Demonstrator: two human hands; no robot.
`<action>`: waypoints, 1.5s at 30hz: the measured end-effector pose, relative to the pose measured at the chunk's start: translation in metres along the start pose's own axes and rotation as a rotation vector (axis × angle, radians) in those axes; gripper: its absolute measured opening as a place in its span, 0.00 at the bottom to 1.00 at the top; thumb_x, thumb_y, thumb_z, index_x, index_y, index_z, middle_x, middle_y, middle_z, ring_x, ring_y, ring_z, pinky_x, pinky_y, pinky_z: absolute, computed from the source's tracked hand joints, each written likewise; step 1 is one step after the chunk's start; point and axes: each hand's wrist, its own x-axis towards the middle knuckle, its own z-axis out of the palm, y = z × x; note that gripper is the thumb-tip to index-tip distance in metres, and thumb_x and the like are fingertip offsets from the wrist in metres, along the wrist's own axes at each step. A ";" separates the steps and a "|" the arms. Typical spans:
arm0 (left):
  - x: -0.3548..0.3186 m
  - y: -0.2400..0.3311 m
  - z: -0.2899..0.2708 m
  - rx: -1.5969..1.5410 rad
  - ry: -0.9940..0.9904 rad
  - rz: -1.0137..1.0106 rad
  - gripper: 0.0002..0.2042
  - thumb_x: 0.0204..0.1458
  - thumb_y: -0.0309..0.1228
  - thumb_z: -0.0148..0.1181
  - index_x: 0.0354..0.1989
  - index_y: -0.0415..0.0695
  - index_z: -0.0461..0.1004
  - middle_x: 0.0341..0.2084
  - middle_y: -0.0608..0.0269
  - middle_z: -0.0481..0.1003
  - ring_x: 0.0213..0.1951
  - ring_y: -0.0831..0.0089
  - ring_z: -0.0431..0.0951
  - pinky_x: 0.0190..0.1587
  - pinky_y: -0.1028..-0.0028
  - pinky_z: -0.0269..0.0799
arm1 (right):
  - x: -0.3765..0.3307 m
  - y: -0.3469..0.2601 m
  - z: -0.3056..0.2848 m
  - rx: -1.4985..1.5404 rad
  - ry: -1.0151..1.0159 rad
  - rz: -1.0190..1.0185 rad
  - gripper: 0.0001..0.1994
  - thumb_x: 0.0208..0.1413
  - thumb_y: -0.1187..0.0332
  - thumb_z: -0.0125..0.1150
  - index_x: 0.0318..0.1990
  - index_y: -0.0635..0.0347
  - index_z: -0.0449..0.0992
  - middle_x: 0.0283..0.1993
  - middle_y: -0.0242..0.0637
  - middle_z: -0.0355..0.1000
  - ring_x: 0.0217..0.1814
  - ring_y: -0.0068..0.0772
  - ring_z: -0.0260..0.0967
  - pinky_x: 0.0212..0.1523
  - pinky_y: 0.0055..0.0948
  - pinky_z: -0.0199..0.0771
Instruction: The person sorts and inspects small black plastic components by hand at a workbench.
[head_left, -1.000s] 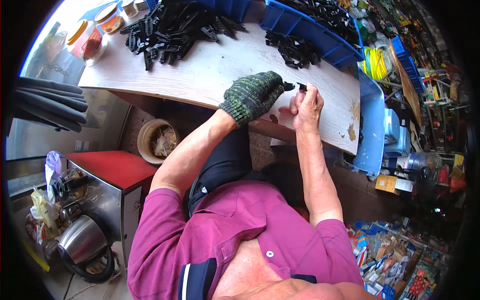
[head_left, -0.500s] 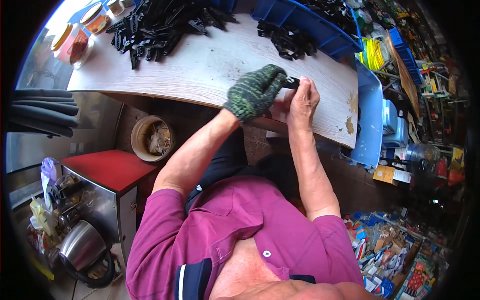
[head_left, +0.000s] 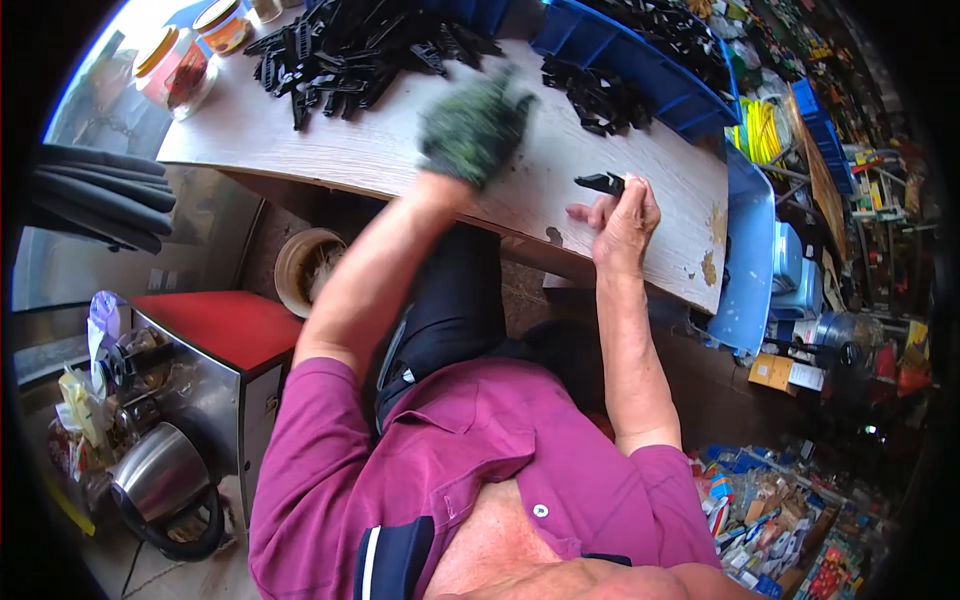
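Note:
My right hand point(head_left: 628, 222), bare, pinches a small black plastic part point(head_left: 597, 183) over the right side of the whitish wooden table point(head_left: 390, 150). One end of the part sticks out leftward from the fingertips. My left hand point(head_left: 474, 130), in a dark green knitted glove, is over the middle of the table and smeared by motion, so its fingers cannot be read. Beyond it to the left lies a large heap of black plastic parts point(head_left: 350, 50). A smaller heap of black parts point(head_left: 593, 97) sits to its right, apart from both hands.
A blue bin point(head_left: 685, 108) with black parts stands at the far right; a light blue tub point(head_left: 750, 245) adjoins the table's right edge. Lidded jars point(head_left: 172, 70) stand far left. Below are a bucket point(head_left: 297, 270), a red-topped cabinet point(head_left: 215, 325) and a steel kettle point(head_left: 165, 475).
My left hand has moved away from my right, up and left toward the large heap. My right hand keeps the black part, now plainly visible. The whole view has shifted slightly.

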 end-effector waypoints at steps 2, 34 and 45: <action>0.033 -0.047 -0.012 0.155 0.123 0.079 0.17 0.56 0.45 0.58 0.50 0.50 0.76 0.39 0.52 0.80 0.38 0.50 0.80 0.41 0.55 0.76 | -0.001 -0.003 0.009 -0.026 -0.012 0.006 0.13 0.64 0.57 0.50 0.30 0.54 0.66 0.12 0.27 0.52 0.11 0.21 0.52 0.21 0.43 0.82; 0.005 -0.047 -0.019 0.240 -0.124 0.280 0.10 0.59 0.40 0.54 0.35 0.47 0.76 0.37 0.56 0.75 0.42 0.51 0.75 0.42 0.54 0.74 | 0.129 -0.020 -0.028 -0.502 0.207 0.108 0.13 0.52 0.65 0.70 0.42 0.60 0.79 0.23 0.30 0.68 0.13 0.19 0.58 0.16 0.27 0.75; 0.006 -0.050 -0.020 0.198 -0.145 0.240 0.08 0.57 0.37 0.57 0.37 0.47 0.77 0.36 0.57 0.75 0.42 0.52 0.74 0.43 0.55 0.72 | 0.134 -0.018 -0.004 -0.850 0.251 -0.044 0.13 0.49 0.63 0.70 0.39 0.60 0.83 0.33 0.36 0.77 0.19 0.27 0.68 0.13 0.26 0.71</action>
